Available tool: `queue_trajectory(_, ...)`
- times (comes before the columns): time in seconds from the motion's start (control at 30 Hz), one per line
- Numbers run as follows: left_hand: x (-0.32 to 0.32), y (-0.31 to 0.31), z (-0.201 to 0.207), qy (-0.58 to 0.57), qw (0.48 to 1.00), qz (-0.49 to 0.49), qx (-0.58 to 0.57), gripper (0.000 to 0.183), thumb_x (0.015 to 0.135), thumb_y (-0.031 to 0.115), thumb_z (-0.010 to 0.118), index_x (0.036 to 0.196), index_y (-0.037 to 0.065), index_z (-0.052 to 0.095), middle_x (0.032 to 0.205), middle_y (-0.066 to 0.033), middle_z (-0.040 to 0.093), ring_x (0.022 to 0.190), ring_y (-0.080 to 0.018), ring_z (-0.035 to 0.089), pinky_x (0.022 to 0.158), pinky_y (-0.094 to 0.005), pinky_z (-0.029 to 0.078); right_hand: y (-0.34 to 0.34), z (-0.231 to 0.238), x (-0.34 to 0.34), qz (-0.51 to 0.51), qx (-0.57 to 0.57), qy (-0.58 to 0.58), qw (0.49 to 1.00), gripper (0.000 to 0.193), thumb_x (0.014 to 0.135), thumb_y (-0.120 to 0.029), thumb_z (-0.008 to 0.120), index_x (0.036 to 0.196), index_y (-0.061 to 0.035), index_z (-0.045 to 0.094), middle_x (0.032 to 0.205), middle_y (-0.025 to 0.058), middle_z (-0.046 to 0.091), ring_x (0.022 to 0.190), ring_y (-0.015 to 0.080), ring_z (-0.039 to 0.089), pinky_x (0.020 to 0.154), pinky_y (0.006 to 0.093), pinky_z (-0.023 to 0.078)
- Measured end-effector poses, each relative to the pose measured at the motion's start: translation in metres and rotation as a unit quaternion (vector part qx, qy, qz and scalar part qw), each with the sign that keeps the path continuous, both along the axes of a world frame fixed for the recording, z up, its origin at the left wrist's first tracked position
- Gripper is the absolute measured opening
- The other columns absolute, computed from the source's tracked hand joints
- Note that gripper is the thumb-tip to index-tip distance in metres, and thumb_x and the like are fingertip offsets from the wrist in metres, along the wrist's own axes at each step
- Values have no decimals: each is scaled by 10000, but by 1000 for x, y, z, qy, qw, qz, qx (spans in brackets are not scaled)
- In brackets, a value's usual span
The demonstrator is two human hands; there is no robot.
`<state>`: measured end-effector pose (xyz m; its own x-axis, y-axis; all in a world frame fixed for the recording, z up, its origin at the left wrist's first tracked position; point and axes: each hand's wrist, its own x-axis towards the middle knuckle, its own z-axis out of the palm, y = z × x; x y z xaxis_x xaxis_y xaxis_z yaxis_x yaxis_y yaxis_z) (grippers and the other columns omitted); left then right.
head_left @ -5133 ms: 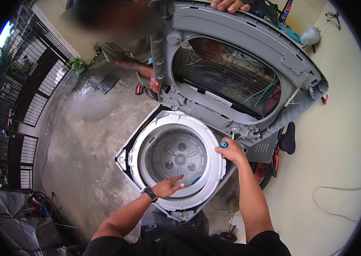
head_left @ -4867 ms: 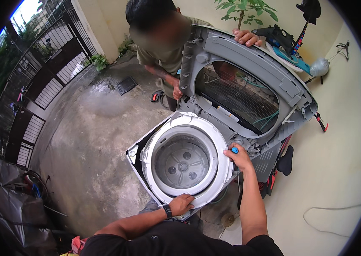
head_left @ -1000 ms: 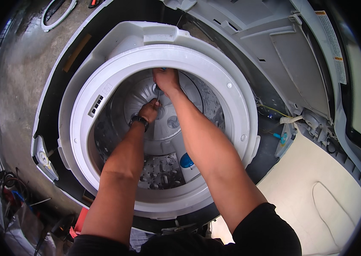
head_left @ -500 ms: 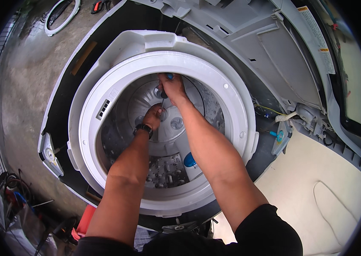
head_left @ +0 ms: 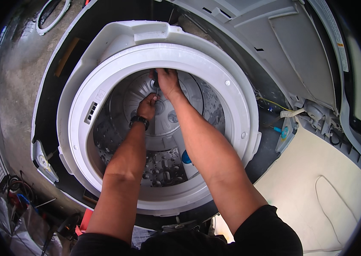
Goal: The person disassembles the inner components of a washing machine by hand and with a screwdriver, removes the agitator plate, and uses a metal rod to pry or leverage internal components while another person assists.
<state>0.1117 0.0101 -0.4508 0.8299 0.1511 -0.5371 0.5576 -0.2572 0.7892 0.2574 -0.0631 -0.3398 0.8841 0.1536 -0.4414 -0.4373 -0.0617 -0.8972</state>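
Screwdriver [head_left: 157, 91] deep inside the tub [head_left: 236, 115]: its tip is indistinct, its handle covered by the right hand [head_left: 167, 83] gripping it; whether the left hand [head_left: 147, 107], beside the shaft, pinches it, I cannot tell.

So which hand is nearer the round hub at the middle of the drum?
Left: the left hand is just left of the hub; the right hand is farther, above it.
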Motion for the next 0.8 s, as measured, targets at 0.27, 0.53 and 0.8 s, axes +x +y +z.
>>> queue_trajectory(0.27,3,-26,17,62,997,-32,30,297,1119,344,345,1173,167,577,1099,-141,716,1055,-385,686,873,-475,518,-17,-44,1,67,-140,-73,985,403,998,-316,493,693,-95,638,611,69,595,611,212,606,662,390,477)
queue_trajectory(0.53,-2,-23,3,53,997,-55,-8,330,1121,360,325,1177,149,573,1165,-124,717,1157,-380,653,932,-491,501,-17,-13,1,48,-25,70,996,299,1005,-268,559,778,-80,611,633,48,570,560,158,549,533,345,436)
queue_trajectory(0.8,-73,-48,-6,-41,984,-139,106,221,997,164,564,1209,133,619,1453,-216,489,1298,-444,526,1110,-492,414,-26,16,-29,30,59,133,989,263,1018,-299,619,1001,-36,609,684,39,549,558,140,516,496,325,412)
